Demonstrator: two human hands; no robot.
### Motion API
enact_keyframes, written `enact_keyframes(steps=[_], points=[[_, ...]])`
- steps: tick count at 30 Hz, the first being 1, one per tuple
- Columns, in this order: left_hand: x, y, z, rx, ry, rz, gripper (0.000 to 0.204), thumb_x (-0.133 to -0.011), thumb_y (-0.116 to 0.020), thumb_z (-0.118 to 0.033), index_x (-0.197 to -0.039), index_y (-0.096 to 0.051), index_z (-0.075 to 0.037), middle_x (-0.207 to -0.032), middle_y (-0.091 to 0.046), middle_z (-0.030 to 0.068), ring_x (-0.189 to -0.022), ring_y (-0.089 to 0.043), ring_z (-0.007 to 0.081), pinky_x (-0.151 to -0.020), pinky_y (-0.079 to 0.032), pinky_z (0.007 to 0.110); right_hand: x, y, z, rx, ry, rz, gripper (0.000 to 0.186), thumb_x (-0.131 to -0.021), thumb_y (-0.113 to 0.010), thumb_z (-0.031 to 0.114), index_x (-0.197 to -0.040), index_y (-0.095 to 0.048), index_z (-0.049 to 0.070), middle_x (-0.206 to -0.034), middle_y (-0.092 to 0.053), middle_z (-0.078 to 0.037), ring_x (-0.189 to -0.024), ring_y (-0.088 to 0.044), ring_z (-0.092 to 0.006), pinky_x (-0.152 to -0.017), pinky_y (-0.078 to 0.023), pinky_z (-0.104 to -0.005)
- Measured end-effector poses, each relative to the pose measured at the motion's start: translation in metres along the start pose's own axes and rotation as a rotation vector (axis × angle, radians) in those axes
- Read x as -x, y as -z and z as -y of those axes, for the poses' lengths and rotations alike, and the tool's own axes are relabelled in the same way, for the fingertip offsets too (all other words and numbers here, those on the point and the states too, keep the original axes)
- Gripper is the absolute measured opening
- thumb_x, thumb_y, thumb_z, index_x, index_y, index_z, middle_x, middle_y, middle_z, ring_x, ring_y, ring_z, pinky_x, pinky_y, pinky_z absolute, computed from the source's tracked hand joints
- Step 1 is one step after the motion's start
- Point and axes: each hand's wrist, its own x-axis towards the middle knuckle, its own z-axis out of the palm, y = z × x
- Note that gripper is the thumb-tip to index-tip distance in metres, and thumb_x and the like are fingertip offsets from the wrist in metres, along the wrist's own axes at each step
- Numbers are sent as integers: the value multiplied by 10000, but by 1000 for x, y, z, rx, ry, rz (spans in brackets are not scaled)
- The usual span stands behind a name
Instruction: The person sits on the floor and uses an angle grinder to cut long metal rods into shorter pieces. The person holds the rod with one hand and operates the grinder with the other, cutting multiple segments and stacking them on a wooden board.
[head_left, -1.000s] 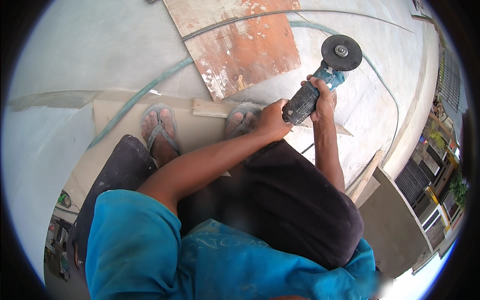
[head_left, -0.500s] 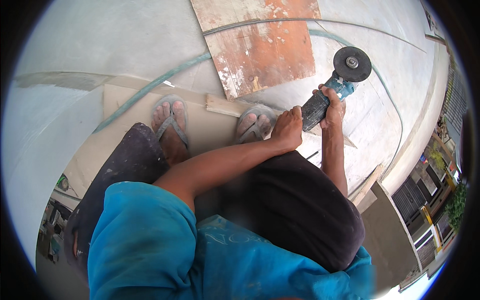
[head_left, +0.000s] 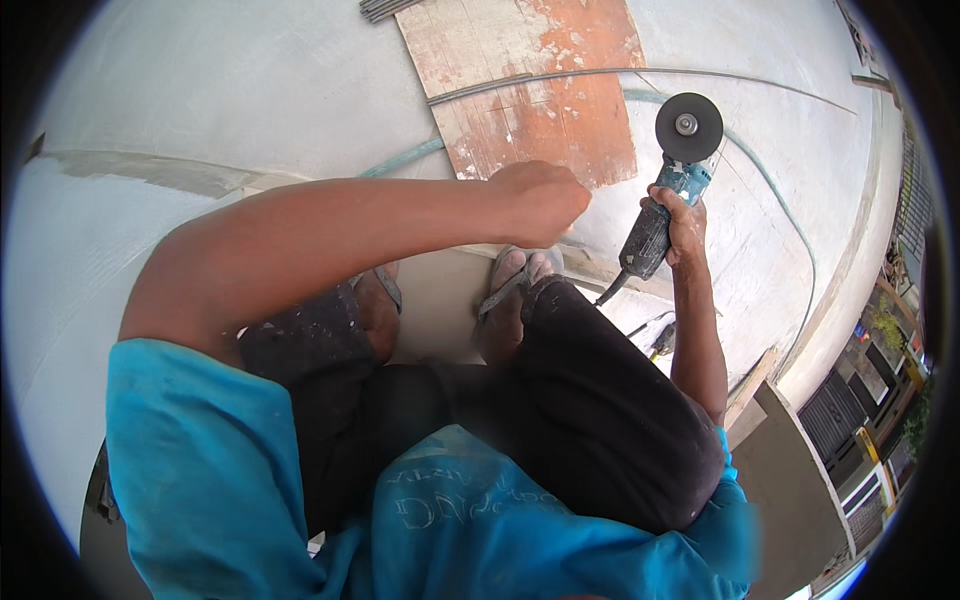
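Note:
My right hand (head_left: pixel 687 232) is wrapped round the body of an angle grinder (head_left: pixel 648 240), dark at the back and teal towards the head. The grinder's black disc (head_left: pixel 705 128) points away from me, and its cord leaves the near end. My left hand (head_left: pixel 540 203) is curled closed in front of the board, apart from the grinder. Its fingers face away, so whatever they may hold is hidden. Below that hand are my sandalled feet (head_left: pixel 508 275).
A paint-worn wooden board (head_left: pixel 540 120) lies ahead, with thin metal rods (head_left: pixel 480 88) across it. A green hose (head_left: pixel 408 155) runs behind the board. A grey panel (head_left: pixel 785 490) stands at my right, near a pale ledge (head_left: pixel 850 250). A cord and a small yellowish thing (head_left: pixel 662 342) lie beside my right forearm.
My left hand has come off the back end of the grinder and moved up and left. My right hand keeps hold of the grinder, now tilted more upright. The view has shifted slightly.

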Motion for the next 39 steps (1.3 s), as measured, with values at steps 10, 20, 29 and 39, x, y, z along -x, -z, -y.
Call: enact_keyframes(steps=[10,20,29,39], points=[[24,20,142,-46,341,-559,174,-938,-716,-196,-1069,-773,-96,-1002,-692,115,-1008,-668,326,-871,-531,449,-30,-58,11,251,144,274,426,-789,-795,114,-1151,-582,43,-927,-666,-64,-781,-656,-174,-772,-558,-350],[-33,-19,186,-129,359,-677,128,-939,-643,-94,-920,-741,-14,-996,-678,175,-1023,-677,349,-860,-580,456,-55,-87,4,507,221,226,421,-780,-812,167,-1122,-609,29,-923,-691,-75,-784,-662,-167,-734,-557,-340],[-34,-6,179,-245,392,-575,63,-805,-661,25,-814,-721,38,-1009,-680,200,-953,-724,358,-767,-621,432,-66,-107,16,656,192,192,550,-759,-787,256,-1228,-630,14,-1094,-725,-173,-1001,-706,-294,-888,-547,-411],[-36,-7,178,-269,354,-547,54,-832,-604,53,-867,-638,31,-836,-691,248,-855,-722,418,-721,-580,493,-73,-113,18,683,164,193,603,-730,-806,286,-1248,-637,27,-1101,-732,-174,-1016,-712,-304,-897,-550,-415]])
